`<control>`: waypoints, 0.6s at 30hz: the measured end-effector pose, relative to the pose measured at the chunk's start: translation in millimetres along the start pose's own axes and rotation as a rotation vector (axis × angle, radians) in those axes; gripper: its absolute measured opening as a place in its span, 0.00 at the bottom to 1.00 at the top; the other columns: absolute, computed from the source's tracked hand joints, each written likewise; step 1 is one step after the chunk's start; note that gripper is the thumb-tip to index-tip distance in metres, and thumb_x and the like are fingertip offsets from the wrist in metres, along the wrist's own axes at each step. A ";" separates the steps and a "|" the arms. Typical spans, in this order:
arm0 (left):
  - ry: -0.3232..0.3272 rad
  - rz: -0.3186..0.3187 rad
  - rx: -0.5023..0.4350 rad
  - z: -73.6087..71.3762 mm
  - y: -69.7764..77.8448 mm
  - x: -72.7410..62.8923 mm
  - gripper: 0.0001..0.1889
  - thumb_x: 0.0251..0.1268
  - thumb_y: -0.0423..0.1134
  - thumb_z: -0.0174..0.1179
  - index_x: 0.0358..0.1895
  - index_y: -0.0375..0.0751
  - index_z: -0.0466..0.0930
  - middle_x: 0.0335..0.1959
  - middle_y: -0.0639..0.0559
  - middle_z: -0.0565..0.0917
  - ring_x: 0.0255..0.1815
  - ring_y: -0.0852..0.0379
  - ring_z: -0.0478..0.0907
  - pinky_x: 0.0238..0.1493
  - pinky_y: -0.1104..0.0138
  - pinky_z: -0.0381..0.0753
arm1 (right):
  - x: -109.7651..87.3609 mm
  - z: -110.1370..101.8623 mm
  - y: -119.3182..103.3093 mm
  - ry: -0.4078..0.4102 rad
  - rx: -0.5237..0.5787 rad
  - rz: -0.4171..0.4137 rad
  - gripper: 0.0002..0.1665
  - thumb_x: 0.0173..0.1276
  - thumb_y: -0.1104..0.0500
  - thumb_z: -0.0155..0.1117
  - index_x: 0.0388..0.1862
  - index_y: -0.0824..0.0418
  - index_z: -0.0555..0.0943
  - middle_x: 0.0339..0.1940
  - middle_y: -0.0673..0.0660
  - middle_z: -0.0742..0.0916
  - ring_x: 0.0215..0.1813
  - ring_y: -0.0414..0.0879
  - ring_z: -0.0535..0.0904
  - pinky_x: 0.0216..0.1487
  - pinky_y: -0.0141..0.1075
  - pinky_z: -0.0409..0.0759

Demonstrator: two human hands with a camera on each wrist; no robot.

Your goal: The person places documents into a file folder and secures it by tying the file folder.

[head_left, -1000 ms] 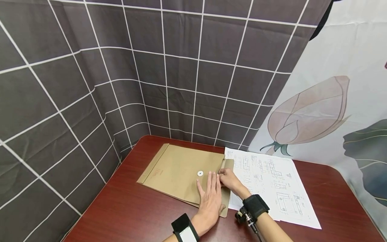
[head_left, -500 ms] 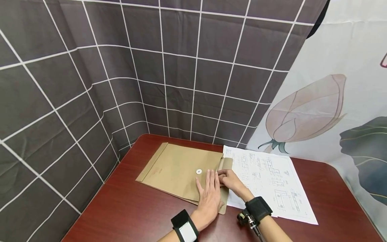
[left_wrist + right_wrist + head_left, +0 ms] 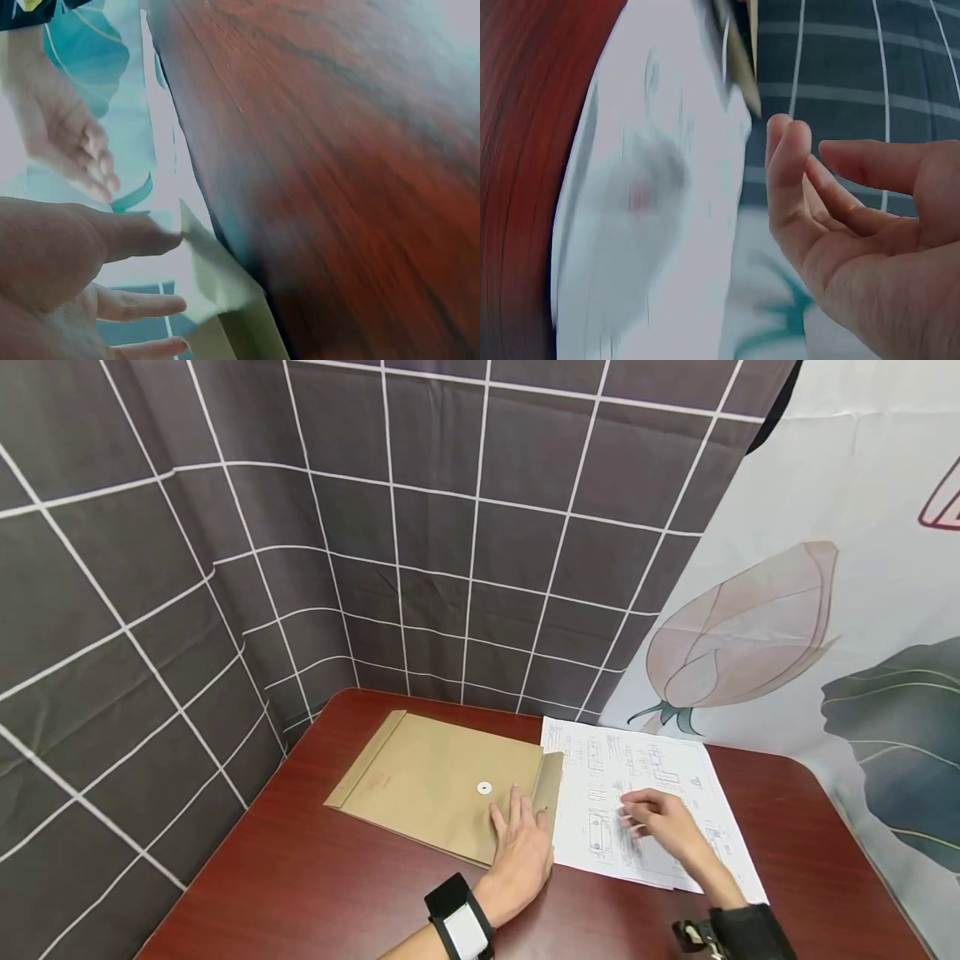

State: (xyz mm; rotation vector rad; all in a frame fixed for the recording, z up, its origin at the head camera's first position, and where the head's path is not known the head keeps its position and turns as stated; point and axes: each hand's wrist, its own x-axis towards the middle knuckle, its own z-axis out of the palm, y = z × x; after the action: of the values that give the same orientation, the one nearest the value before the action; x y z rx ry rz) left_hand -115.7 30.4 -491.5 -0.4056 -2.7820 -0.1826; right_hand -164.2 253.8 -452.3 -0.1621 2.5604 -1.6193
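A brown kraft paper envelope (image 3: 435, 760) lies on the table, its narrow flap (image 3: 551, 777) folded out on the right side. A white round button (image 3: 483, 787) sits on its face. My left hand (image 3: 519, 853) rests on the envelope's lower right part with spread fingers. In the left wrist view its thumb and fingers are close to a corner of the envelope (image 3: 210, 274). Above the printed drawing sheets (image 3: 600, 752), to the right, my right hand (image 3: 667, 827) hovers with loosely bent fingers. The right wrist view shows nothing between its thumb and fingertips.
The dark red wooden table (image 3: 300, 877) ends against a grey grid-patterned curtain (image 3: 420, 543) at the back and left. On the right hangs a white cloth (image 3: 862, 485) with flower prints. The sheets partly lie beside the envelope flap.
My right hand has let go of the envelope's flap edge and moved right over the sheets. The flap now lies more in view. My left hand remains on the envelope.
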 end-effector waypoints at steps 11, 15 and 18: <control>0.087 0.102 -0.002 -2.9 35.9 18.6 0.16 0.57 0.53 0.64 0.28 0.43 0.80 0.33 0.51 0.70 0.39 0.56 0.65 0.37 0.67 0.64 | -33.2 -82.9 32.5 0.240 -0.498 0.130 0.23 0.69 0.58 0.57 0.49 0.80 0.74 0.39 0.74 0.82 0.34 0.57 0.81 0.30 0.42 0.79; 0.004 0.100 0.037 0.0 52.3 28.8 0.19 0.59 0.56 0.62 0.25 0.44 0.82 0.31 0.52 0.75 0.37 0.58 0.68 0.33 0.68 0.67 | -35.5 -94.2 46.2 0.227 -0.588 0.252 0.30 0.66 0.53 0.60 0.47 0.83 0.71 0.44 0.79 0.77 0.41 0.67 0.76 0.38 0.55 0.73; -0.058 0.065 0.088 5.3 63.0 36.0 0.20 0.57 0.59 0.62 0.28 0.44 0.84 0.30 0.53 0.76 0.35 0.59 0.70 0.30 0.68 0.68 | -37.4 -95.9 54.2 0.207 -0.624 0.313 0.34 0.64 0.51 0.63 0.46 0.84 0.70 0.44 0.81 0.76 0.43 0.71 0.73 0.42 0.59 0.70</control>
State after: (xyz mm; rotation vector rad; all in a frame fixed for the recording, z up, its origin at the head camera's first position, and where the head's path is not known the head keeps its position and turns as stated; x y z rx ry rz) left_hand -131.2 100.5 -479.6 -0.4856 -2.8163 -0.0334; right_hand -143.2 368.1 -459.2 0.3596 2.9708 -0.7345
